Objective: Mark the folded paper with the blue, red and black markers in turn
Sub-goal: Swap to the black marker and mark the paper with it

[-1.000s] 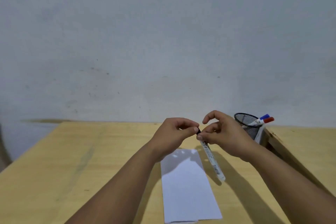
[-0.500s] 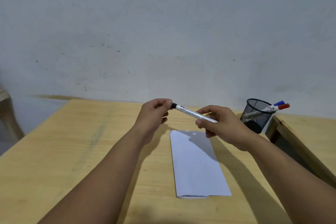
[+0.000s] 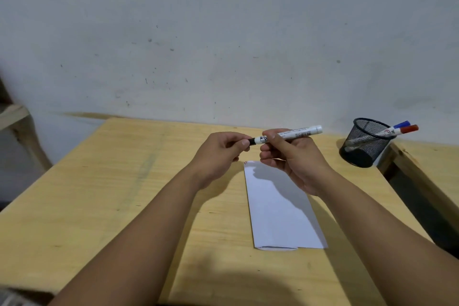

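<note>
Print runs along the white barrel of the black marker [image 3: 288, 135], too small to read — the same goes for the label on the red marker [image 3: 397, 131]. Near the tabletop's [image 3: 104, 194] far right corner a black mesh cup [image 3: 363, 143] holds the red marker and the blue marker [image 3: 401, 124], both leaning out over its right rim. The right hand [image 3: 294, 159] is closed around the black marker's barrel, holding it nearly level in the air — the left hand [image 3: 221, 154] pinches its black cap end. Below them the folded paper [image 3: 280, 208] lies flat, its near edge reaching toward the tabletop's near edge.
</note>
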